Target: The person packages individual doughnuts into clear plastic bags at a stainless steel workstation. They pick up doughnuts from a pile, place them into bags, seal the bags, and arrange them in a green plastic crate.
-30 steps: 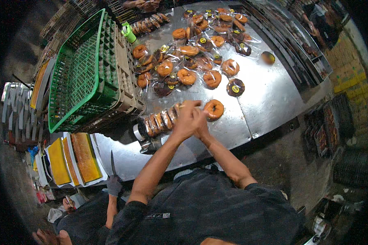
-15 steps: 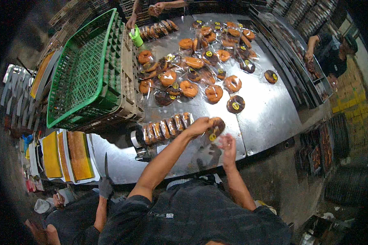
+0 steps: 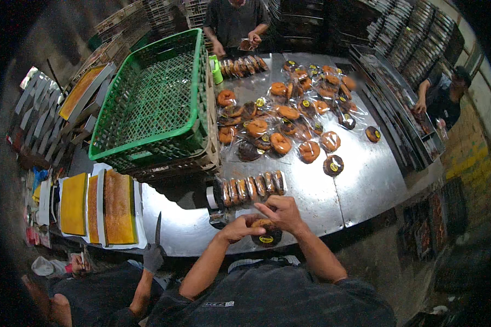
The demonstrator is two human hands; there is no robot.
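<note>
Close to the table's near edge, my left hand [image 3: 241, 228] grips a chocolate-topped doughnut [image 3: 267, 238] with a round yellow label. My right hand [image 3: 283, 213] is at the doughnut's upper edge, its fingers curled and the forefinger reaching left; what it pinches there is hard to make out. Just beyond my hands, a row of wrapped doughnuts [image 3: 251, 188] stands on edge. To its left is a dark device with a white roll [image 3: 211, 197], partly hidden. Further off, many bagged doughnuts [image 3: 281, 143], plain and chocolate, lie loosely over the metal table [image 3: 360, 188].
A green crate [image 3: 195, 117] sits on stacked pale crates at the left. Sheet cakes [image 3: 120, 207] lie nearby, beside a co-worker's gloved hand [image 3: 154, 257] with a knife [image 3: 158, 229]. Another person [image 3: 237, 24] works opposite, and one [image 3: 447, 95] at trays on the right.
The doughnut has come nearer to my body in my left hand. My right hand, earlier apart from it with fingers spread, has moved in against it. The view has shifted.
</note>
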